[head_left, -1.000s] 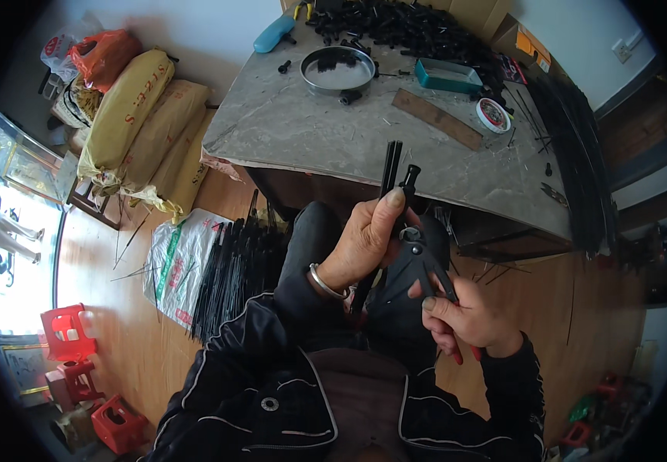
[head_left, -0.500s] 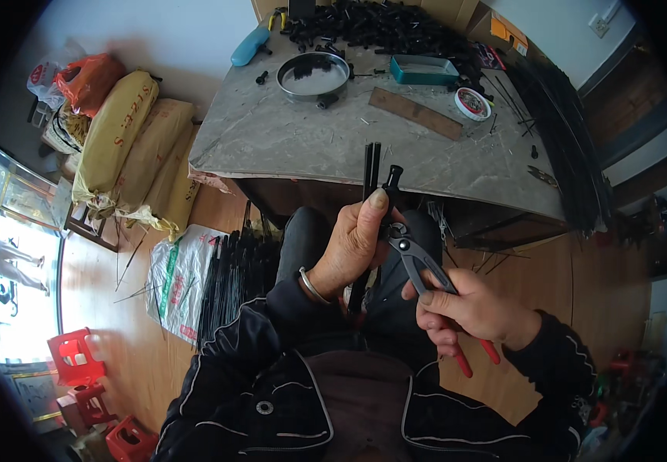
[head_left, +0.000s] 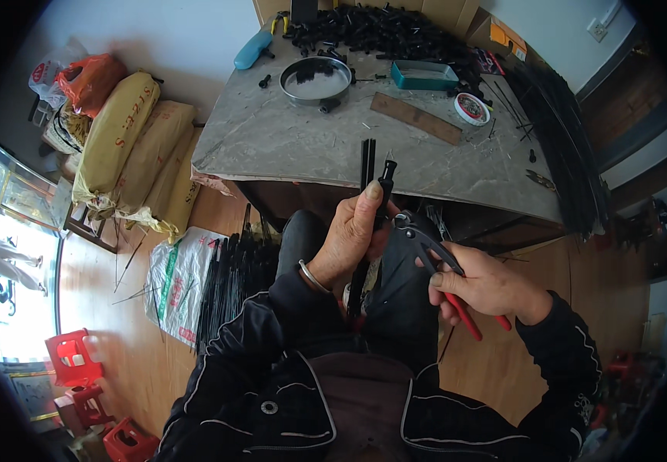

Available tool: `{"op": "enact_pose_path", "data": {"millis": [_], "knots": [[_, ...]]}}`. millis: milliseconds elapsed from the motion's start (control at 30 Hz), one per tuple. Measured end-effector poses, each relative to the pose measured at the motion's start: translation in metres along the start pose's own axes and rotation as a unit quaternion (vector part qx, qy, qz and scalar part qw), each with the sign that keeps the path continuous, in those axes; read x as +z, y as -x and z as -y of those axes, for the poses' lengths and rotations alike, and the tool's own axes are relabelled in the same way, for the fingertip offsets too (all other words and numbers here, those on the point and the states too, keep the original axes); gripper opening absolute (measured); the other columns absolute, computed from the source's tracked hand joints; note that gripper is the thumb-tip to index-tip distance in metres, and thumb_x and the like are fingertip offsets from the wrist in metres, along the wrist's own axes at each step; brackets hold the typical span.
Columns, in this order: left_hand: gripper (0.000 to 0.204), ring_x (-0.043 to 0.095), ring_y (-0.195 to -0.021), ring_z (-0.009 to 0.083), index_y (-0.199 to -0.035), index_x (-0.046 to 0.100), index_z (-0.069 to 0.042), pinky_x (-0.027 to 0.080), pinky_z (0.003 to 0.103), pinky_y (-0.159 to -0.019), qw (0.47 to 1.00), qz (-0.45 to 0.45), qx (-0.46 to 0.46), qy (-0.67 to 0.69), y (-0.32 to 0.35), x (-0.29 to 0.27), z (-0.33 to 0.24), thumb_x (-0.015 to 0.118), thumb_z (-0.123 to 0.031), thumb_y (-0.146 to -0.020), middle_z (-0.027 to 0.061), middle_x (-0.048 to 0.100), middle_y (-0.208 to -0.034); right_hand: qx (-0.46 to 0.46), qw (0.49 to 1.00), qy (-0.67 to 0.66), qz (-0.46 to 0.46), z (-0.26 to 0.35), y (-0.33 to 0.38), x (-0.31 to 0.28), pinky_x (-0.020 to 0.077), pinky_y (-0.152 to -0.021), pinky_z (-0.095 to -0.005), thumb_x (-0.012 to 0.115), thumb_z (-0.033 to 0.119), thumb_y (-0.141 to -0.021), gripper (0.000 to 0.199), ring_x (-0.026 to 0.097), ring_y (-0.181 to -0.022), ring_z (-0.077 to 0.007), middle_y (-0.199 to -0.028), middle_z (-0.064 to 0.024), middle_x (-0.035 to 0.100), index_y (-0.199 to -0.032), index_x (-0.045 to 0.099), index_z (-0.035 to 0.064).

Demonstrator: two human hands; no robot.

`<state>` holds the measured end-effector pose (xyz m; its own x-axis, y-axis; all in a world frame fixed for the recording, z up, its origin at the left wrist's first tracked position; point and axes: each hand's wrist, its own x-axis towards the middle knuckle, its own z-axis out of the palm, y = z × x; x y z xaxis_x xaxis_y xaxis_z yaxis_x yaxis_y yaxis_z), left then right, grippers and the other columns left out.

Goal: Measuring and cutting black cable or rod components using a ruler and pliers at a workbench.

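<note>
In my left hand [head_left: 350, 229] I grip a black tubular fitting [head_left: 387, 176] with a flared top, thumb pressed along its side. Beside it stand thin black rods [head_left: 367, 160], upright; whether the same fingers hold them is unclear. My right hand [head_left: 478, 282] is closed round pincers [head_left: 427, 248] with a dark head and red handles. Their head points up and left, just right of my left fingers, and seems to touch nothing. Dark trousers and my left hand hide the lower ends of the rods.
Ahead is a grey table [head_left: 272, 146] bearing a heap of black fittings [head_left: 387, 31], a round metal dish [head_left: 316, 96], a teal tray [head_left: 424, 87], a flat brown bar [head_left: 416, 118] and a small round tub [head_left: 472, 108]. Black rods [head_left: 233, 269] lie at my left; sacks [head_left: 122, 127] stand beyond.
The pincers in my right hand have moved right and slightly up, away from the fitting. My left hand has shifted a little left, still holding the fitting.
</note>
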<state>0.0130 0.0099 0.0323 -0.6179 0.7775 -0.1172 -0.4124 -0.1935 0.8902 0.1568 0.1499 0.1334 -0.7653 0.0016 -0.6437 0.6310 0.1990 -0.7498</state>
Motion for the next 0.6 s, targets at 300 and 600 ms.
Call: {"op": "enact_pose_path", "data": {"millis": [300,600], "knots": [[0.058,0.038,-0.039,0.0068,-0.085,0.057,-0.005,0.028,0.023,-0.039,1.000,0.009,-0.008,-0.020,-0.001,0.004,0.003,0.041,-0.059,-0.096,-0.0018,0.043,-0.049,0.065,0.998,0.017,0.008,0.015,-0.002,-0.001,0.0418,-0.045,-0.0234,0.045,0.006,-0.096,0.022,0.040,-0.051,-0.0031,-0.069,0.0023,0.042,-0.118,0.047,0.0037],[0.044,0.039,-0.047,0.0028,-0.089,0.057,-0.003,0.028,0.021,-0.042,0.977,-0.167,0.126,-0.044,-0.032,-0.006,0.025,0.054,-0.047,-0.096,-0.0042,0.044,-0.056,-0.190,0.843,0.418,-0.281,-0.022,-0.075,-0.031,0.0463,-0.072,-0.0492,0.063,0.025,-0.089,0.036,0.060,-0.086,-0.0460,-0.089,-0.0261,0.063,-0.109,0.049,-0.0024]]}}
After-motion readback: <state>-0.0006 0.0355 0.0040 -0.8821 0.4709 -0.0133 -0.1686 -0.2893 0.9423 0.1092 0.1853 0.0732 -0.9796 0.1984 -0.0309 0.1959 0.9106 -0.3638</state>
